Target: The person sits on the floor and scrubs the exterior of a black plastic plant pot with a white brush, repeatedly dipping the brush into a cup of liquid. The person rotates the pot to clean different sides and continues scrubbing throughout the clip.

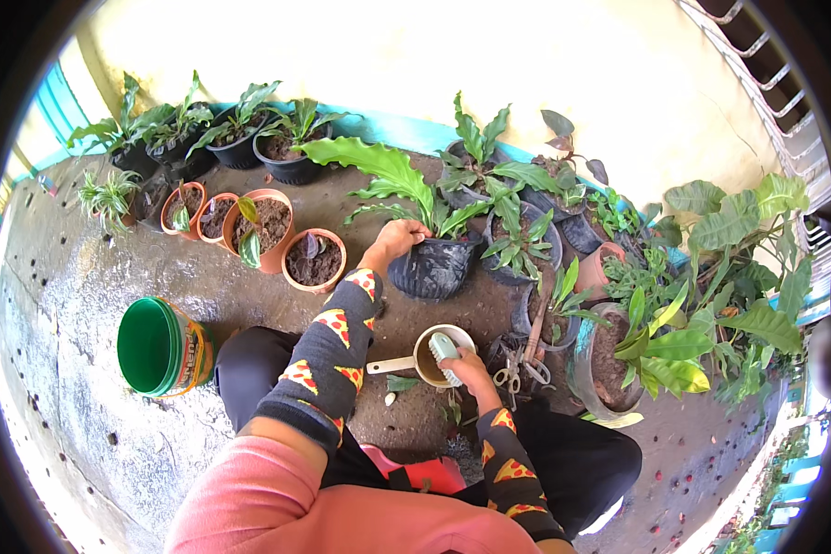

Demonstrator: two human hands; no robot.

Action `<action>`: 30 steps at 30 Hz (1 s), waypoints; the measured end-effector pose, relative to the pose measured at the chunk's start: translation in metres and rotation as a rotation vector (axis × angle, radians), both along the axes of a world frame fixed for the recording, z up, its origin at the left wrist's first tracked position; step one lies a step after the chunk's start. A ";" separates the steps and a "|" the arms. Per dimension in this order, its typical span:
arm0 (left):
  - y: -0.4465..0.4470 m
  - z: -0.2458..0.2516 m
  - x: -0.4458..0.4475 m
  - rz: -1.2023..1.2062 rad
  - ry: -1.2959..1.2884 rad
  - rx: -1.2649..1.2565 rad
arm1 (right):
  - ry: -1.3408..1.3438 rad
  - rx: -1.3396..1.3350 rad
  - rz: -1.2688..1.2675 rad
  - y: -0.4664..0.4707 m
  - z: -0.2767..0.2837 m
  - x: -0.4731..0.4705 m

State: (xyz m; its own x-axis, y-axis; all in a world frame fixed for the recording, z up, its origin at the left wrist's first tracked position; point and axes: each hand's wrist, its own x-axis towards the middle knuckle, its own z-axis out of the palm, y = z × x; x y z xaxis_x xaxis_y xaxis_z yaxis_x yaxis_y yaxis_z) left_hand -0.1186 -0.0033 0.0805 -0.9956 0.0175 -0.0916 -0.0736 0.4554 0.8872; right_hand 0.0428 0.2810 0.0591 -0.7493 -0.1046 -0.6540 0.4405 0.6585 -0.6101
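Note:
My left hand (403,239) grips the rim of a black plastic plant pot (433,271), which holds a plant with long wavy leaves (388,170). Pale smears mark the pot's side. In my right hand (465,370) is a scrub brush (444,352) with a pale green back and white bristles, held over a dipper (391,365) with a long handle. The dipper stands on the floor in front of me and its inside looks brownish; the brush partly hides it.
A green-lined bucket (149,346) stands at left. Terracotta-coloured pots (315,260) and black pots (291,166) line the wall side. Scissors (509,377) and a trowel-like tool with a worn handle (537,329) lie at right, near a large pot (582,367). A loose leaf (401,383) lies below the dipper.

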 end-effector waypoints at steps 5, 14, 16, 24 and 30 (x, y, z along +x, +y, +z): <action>-0.008 -0.002 0.002 0.020 -0.035 0.011 | 0.288 -0.086 0.031 -0.010 0.013 -0.013; -0.006 0.001 -0.009 0.053 -0.210 0.393 | 1.412 0.333 0.685 -0.086 0.045 -0.125; -0.006 0.005 -0.009 0.052 -0.201 0.406 | 1.406 0.329 0.804 -0.088 0.043 -0.140; -0.009 0.008 -0.003 0.037 -0.193 0.479 | 1.317 0.307 0.693 -0.039 0.057 -0.141; -0.003 0.001 -0.009 0.067 -0.185 0.289 | 1.378 0.332 0.789 -0.092 0.041 -0.148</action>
